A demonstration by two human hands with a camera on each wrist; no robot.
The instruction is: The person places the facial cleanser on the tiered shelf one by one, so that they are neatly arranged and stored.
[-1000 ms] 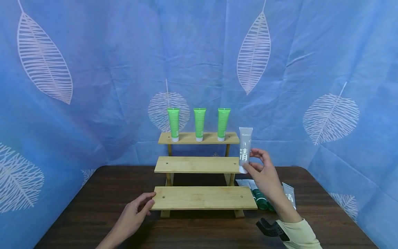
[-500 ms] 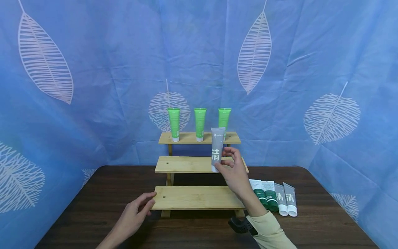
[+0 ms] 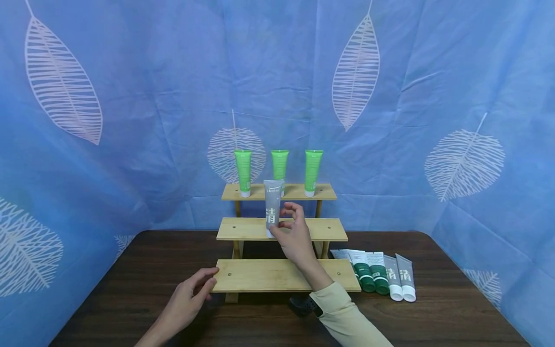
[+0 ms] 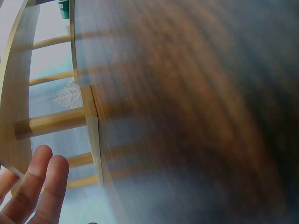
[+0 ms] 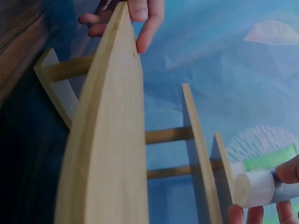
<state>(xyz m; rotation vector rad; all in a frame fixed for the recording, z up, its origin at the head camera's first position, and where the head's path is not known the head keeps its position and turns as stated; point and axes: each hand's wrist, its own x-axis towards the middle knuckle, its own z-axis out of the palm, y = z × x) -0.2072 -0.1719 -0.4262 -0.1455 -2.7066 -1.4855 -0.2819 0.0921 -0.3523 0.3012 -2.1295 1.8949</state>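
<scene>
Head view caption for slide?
Right hand holds grey tube upright; left hand grips bottom shelf; three green tubes stand on top shelf.

A held tube [image 3: 273, 200] at frame centre fronts three tubes [image 3: 279, 163] on the top shelf [image 3: 296, 191], other tubes [image 3: 378, 273] lying lower right.

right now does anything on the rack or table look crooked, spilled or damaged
Nothing stands out. The three green tubes stand upright on the top shelf, the right hand holds a gray tube upright, and other tubes lie side by side on the table.
</scene>
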